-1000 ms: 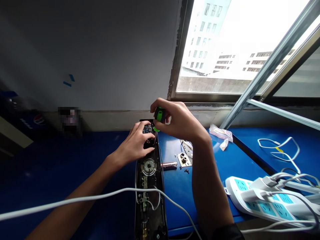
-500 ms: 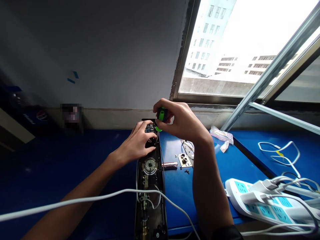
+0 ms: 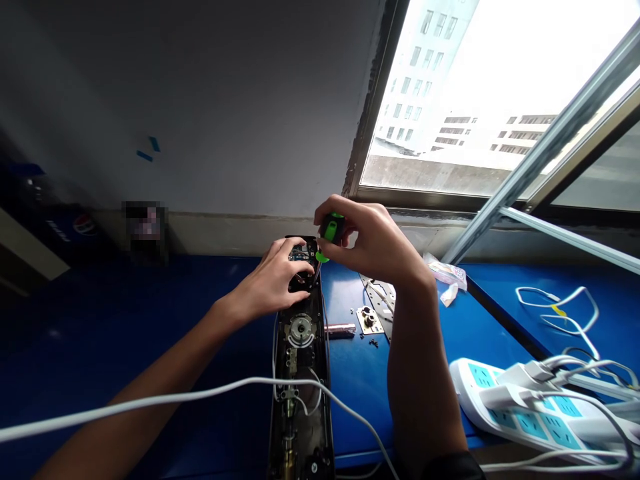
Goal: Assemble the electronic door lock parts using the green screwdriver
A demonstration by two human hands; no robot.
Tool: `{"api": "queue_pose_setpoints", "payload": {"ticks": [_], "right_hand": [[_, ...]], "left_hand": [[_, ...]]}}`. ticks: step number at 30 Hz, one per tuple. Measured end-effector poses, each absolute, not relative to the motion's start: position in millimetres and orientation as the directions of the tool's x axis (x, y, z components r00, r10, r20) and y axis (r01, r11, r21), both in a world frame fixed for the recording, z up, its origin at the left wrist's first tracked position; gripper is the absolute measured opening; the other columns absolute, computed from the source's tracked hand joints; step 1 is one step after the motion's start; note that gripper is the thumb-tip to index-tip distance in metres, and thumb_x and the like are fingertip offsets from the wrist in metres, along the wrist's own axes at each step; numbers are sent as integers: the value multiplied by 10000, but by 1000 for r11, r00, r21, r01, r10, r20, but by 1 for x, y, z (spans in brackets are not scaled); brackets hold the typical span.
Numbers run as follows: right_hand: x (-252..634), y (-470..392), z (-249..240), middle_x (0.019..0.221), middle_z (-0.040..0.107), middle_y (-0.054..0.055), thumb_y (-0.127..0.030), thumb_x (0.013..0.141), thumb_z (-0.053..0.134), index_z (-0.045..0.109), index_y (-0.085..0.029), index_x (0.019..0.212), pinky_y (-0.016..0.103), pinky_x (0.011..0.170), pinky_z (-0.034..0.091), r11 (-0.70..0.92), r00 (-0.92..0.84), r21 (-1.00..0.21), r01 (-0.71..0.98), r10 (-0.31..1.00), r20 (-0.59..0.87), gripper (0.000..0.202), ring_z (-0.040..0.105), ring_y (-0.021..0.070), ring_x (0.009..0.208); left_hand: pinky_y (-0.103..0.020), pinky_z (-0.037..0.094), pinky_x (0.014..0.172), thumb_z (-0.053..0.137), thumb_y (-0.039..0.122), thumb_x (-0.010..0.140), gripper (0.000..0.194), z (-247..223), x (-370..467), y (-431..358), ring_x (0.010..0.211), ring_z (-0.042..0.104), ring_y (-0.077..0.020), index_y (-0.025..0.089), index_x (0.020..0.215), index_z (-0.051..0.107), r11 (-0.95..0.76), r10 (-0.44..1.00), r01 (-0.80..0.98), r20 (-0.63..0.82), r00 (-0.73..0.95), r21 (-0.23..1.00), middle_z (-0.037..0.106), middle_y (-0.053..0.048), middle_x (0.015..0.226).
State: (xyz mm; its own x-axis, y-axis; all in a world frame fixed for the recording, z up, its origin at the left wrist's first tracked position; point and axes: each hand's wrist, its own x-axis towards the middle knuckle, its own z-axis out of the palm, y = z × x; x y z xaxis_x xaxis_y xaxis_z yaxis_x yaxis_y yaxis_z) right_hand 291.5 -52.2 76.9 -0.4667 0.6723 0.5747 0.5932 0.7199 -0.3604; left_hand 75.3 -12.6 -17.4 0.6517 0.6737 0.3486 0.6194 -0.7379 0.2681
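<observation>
A long black electronic lock casing (image 3: pixel 320 360), opened up to show its metal parts and a circuit board, lies lengthwise in front of me. My left hand (image 3: pixel 284 275) rests over its far end, fingers spread apart and touching the casing near the board. My right hand (image 3: pixel 367 233) is closed around the handle of a green and black screwdriver (image 3: pixel 331 230). The screwdriver points down at the casing's far right edge; its very tip is hard to make out. A round metal disc (image 3: pixel 301 328) sits in the casing, nearer me than my left hand.
Right of the casing lie a copper-coloured cylinder (image 3: pixel 341 331), a square metal plate (image 3: pixel 369 321), small dark screws (image 3: pixel 373 343) and a perforated plate (image 3: pixel 383 300). A white power strip (image 3: pixel 525 407) stands at right. One white cable (image 3: pixel 200 395) crosses above the casing.
My right hand and the screwdriver have shifted slightly to the right, and the handle leans a bit more that way. My left hand stays on the casing. The view has tilted slightly.
</observation>
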Motion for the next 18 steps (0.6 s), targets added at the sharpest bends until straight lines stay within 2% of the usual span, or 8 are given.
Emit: {"api": "queue_pose_setpoints", "payload": {"ticks": [11,18], "right_hand": [[292,-51,76,860,681,-9,-117,821,643,635,-194,1027,254,592,399,719,-469,-365,592,675,570,220,544,96,688],[292,-50,76,853,682,-9,-134,820,653,632,-198,1013,260,604,419,716,-467,-367,593,678,568,204,563,101,686]], "left_hand": [[-537,418,1240,840,389,836,424,-8,67,-11,1525,303,-372,262,1235,768,-735,677,608,281,680,301,386,-117,1561],[-555,419,1237,841,380,843,399,-9,66,-12,1516,309,-376,287,1225,775,-771,636,574,280,720,274,389,-108,1564]]}}
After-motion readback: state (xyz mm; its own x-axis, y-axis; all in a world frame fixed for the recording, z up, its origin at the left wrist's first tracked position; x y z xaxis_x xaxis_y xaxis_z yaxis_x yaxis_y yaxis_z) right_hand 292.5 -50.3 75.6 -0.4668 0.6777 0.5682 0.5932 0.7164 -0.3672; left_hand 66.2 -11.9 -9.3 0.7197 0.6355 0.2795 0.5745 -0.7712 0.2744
